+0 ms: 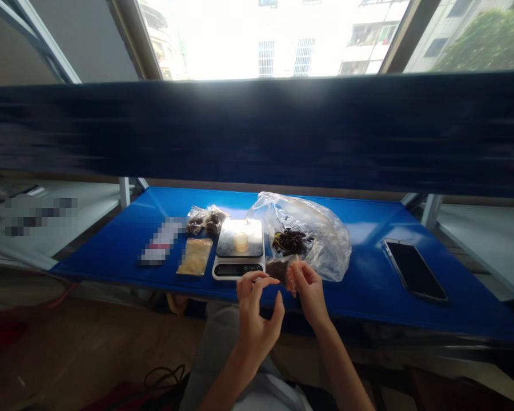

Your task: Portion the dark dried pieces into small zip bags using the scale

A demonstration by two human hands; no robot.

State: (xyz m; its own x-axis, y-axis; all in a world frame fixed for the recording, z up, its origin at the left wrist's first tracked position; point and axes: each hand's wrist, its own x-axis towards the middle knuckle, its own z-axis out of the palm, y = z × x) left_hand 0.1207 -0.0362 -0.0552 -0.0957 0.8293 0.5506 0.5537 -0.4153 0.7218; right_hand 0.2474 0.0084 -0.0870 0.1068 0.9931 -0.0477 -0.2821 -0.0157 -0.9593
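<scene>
My right hand pinches a small clear bag with dark dried pieces in it, at the near edge of the blue table. Beside it my left hand is raised with fingers curled and apart, close to the small bag but holding nothing I can see. Just behind the hands lies a large crumpled clear plastic bag holding more dark dried pieces. To its left a white digital kitchen scale carries a small yellowish item on its platform.
Left of the scale lie a flat yellowish packet, small filled bags and a blurred white object. A dark phone rests at the table's right. A dark blue beam spans above the table, with windows behind.
</scene>
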